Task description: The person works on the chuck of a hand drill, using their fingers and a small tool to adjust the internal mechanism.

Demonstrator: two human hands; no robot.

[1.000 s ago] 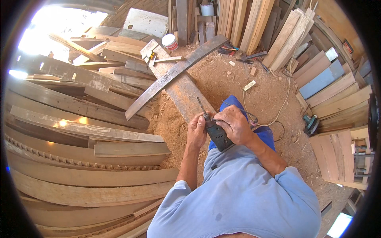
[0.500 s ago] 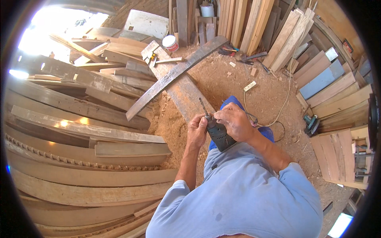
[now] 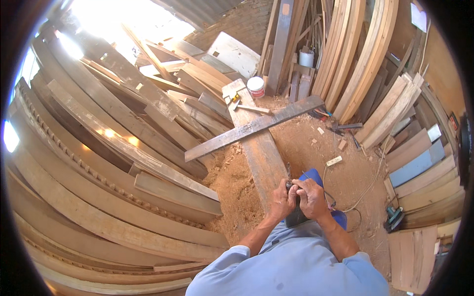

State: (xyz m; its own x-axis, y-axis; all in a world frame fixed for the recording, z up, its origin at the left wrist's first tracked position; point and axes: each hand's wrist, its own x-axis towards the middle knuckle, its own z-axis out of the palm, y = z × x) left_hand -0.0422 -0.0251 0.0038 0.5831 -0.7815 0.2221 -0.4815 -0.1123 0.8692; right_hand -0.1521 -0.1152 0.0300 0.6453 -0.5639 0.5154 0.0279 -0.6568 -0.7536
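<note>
Now the left hand [image 3: 280, 203] and right hand [image 3: 312, 199] grip the drill [image 3: 296, 217] at its front, closer together than before.

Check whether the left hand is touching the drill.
Touching. The head view shows the left hand with its fingers curled against the front end of the drill, no gap between.

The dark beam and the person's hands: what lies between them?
In the head view, a stretch of the long plank lies there, between the dark beam across it and the left hand and right hand at the drill.
</note>
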